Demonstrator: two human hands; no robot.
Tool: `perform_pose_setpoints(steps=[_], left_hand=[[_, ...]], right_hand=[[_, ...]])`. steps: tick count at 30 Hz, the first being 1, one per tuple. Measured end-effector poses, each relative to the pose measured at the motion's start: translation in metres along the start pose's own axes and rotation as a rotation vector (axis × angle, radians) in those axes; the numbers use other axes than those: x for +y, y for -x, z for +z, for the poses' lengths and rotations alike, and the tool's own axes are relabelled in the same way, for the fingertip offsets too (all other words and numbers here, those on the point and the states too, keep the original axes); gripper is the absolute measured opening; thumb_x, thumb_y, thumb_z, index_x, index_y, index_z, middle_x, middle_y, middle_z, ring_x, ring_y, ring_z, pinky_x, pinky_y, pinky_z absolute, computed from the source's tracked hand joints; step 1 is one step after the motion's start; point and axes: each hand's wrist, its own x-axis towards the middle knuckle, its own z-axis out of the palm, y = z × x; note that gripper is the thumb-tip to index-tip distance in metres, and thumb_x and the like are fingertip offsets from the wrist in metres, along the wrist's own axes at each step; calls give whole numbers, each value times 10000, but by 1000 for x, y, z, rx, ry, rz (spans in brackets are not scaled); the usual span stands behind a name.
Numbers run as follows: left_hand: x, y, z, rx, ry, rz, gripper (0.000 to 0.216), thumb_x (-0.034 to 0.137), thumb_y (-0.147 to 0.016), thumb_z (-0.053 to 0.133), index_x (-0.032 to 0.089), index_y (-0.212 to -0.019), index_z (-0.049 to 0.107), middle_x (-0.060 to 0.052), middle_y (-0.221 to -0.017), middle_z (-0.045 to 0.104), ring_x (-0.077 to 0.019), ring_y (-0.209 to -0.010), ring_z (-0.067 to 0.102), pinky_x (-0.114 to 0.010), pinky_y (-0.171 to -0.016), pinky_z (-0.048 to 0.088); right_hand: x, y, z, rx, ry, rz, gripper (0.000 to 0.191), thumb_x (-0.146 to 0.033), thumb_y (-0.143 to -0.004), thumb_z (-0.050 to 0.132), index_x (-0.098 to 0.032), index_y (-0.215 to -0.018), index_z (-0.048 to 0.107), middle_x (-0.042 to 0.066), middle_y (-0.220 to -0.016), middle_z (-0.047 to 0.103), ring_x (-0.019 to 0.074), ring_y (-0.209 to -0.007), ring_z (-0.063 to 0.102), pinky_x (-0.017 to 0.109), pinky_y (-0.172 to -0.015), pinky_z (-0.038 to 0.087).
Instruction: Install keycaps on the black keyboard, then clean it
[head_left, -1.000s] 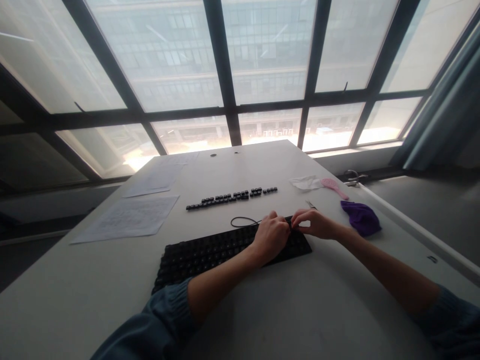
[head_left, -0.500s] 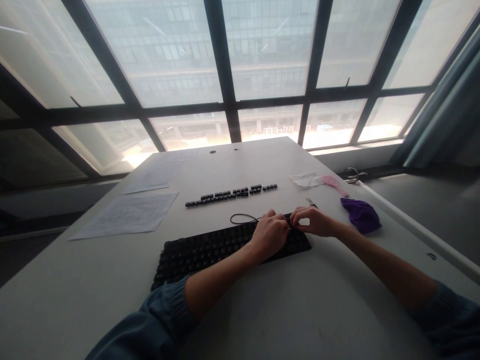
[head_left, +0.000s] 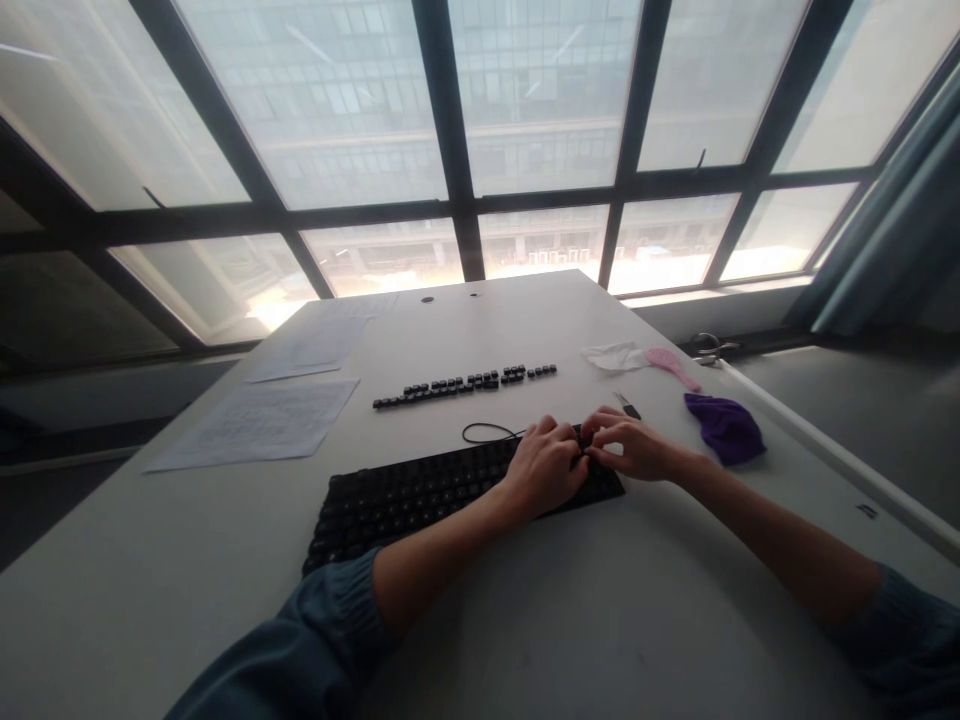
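Keyboard (head_left: 420, 495) crosswise (right end farther)

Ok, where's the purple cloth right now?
In the head view the purple cloth lies on the white table, to the right of the right hand and nearer than the pink brush.

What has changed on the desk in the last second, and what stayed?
The right hand drew closer to the left hand at the right end of the keyboard, its fingers lower. No grasp or release is visible. The keycap row and purple cloth stayed.
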Motion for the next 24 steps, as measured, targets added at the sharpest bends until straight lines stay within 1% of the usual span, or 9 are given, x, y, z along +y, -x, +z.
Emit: perform_pose_setpoints(steps=[5, 8, 10, 12, 15, 17, 19, 22, 24], left_hand=[[0, 1, 1, -15, -53, 13, 235, 319, -935, 586, 183, -849, 758, -93, -1033, 658, -267, -1043, 521, -426, -888, 467], [1, 1, -6, -20, -16, -1, 230, 336, -936, 594, 208, -875, 776, -86, -1070, 662, -275, -1070, 523, -442, -917, 464], [0, 4, -15, -16, 35, -33, 218, 337, -942, 593, 230, -942, 783, -78, -1084, 675, -267, -1059, 538, -436, -934, 466], [-3, 10, -27, 7, 84, -51, 232, 322, -950, 585, 245, -1081, 761, -69, -1094, 692, -251, -1031, 558, -414, -937, 475], [-19, 23, -53, 71, 112, -64, 283, 293, -945, 592, 238, -1192, 719, -62, -1099, 715, -237, -1010, 584, -383, -925, 491], [-42, 36, -74, 135, 103, -95, 271, 263, -925, 614, 216, -1165, 729, -67, -1095, 727, -236, -1016, 603, -381, -938, 491], [-76, 51, -98, 201, 80, -163, 254, 232, -914, 610, 195, -1130, 739, -68, -1091, 736, -233, -1020, 625, -392, -970, 485], [-144, 77, -133, 293, -16, -327, 229, 240, -877, 642, 187, -1068, 756, -60, -1047, 757, -240, -997, 646, -396, -980, 487], [-191, 96, -151, 343, -84, -471, 248, 260, -856, 663, 184, -1070, 761, -59, -1016, 770, -228, -892, 660, -386, -946, 504]], right_hand=[[1, 0, -1, 0, 23, 41, 203, -234, -921, 618, -219, -740, 706, 66, -1019, 675, 220, -959, 568, 391, -862, 489], [2, -1, 0, 20, 7, 44, 232, -268, -942, 604, -216, -734, 693, 63, -995, 681, 217, -954, 571, 387, -859, 484], [0, -3, 2, 66, -22, 33, 261, -286, -963, 579, -215, -737, 687, 63, -957, 688, 215, -933, 582, 384, -852, 481], [-4, -7, 3, 157, -47, 35, 265, -300, -979, 559, -216, -764, 690, 61, -916, 694, 211, -898, 597, 380, -838, 481], [-15, -15, 2, 298, -70, 62, 242, -311, -984, 558, -222, -804, 692, 54, -873, 696, 211, -864, 618, 376, -825, 482], [-25, -23, 1, 333, -88, 63, 226, -304, -982, 564, -224, -811, 689, 50, -861, 695, 211, -857, 627, 372, -817, 487], [-40, -35, 1, 320, -107, 46, 213, -289, -979, 567, -224, -814, 686, 51, -862, 696, 210, -859, 632, 364, -807, 494], [-65, -65, 5, 292, -114, 12, 188, -270, -968, 577, -219, -823, 684, 54, -869, 703, 208, -860, 634, 356, -800, 500], [-81, -92, 12, 278, -86, -12, 153, -250, -952, 594, -217, -841, 693, 51, -868, 711, 205, -850, 630, 353, -802, 495]])
